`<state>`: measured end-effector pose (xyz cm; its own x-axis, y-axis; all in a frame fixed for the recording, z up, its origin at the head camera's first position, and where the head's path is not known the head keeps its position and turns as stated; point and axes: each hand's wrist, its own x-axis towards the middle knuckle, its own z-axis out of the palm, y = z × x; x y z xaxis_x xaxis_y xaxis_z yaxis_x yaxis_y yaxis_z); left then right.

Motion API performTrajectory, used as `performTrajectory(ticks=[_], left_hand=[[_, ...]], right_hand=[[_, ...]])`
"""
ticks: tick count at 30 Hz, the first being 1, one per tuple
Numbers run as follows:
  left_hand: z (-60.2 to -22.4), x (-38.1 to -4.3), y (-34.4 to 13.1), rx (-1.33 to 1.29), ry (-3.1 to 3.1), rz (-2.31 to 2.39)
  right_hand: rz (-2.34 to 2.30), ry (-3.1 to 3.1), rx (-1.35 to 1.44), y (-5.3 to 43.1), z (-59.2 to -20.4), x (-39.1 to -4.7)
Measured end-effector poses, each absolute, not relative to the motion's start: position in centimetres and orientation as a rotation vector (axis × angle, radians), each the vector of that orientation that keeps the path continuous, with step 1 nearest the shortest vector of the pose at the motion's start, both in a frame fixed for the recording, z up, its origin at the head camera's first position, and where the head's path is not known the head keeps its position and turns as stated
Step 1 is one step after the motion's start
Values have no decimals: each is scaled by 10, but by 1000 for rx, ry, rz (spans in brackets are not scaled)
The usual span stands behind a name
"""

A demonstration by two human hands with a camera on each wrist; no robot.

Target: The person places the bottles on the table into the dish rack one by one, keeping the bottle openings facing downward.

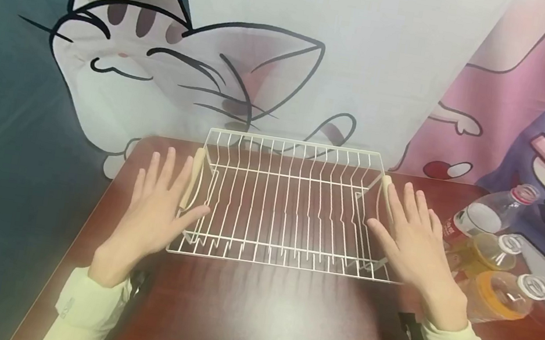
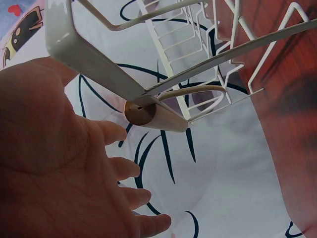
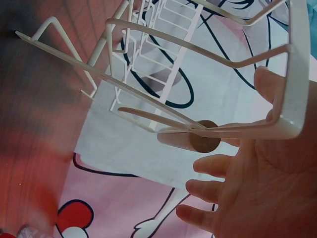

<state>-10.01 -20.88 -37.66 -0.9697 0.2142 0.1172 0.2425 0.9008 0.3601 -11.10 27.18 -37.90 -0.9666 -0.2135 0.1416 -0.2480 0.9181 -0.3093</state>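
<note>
A white wire dish rack [image 1: 274,211] with a wooden handle at each end stands on the table between my two hands. My left hand [image 1: 152,211] is beside the rack's left handle [image 1: 192,178], fingers spread and pointing forward, thumb reaching over the near left corner. On the other side my right hand [image 1: 412,244] lies along the right handle [image 1: 385,195] with its fingers straight and apart. In the left wrist view the fingers [image 2: 126,168] extend below the handle's round end [image 2: 140,113]. The right wrist view has the fingers [image 3: 210,191] likewise uncurled near the handle [image 3: 205,136].
Three clear plastic bottles stand at the table's right: one with a red cap ring [image 1: 488,211], one with yellow liquid [image 1: 490,249], one with an orange band [image 1: 499,295]. A cartoon cat cloth [image 1: 373,61] hangs behind the reddish-brown table [image 1: 255,320].
</note>
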Motion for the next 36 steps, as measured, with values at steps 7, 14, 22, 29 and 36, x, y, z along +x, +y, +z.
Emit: performTrajectory(ticks=[7, 14, 22, 29, 36], left_hand=[[-379, -95, -209, -358, -2996, -576], [-378, -91, -207, -365, -2980, -567], [-385, -70, -207, -335, -2909, -664], [-401, -57, -203, -135, -2889, -825], [-416, -56, -202, -106, -2820, -993]], right_hand=[[475, -2988, 361, 272, -378, -108], [457, -2963, 378, 271, -375, -103], [471, -2885, 438, 272, -379, -81], [552, -2780, 463, 270, -387, -52], [680, -2639, 377, 267, -387, -17]])
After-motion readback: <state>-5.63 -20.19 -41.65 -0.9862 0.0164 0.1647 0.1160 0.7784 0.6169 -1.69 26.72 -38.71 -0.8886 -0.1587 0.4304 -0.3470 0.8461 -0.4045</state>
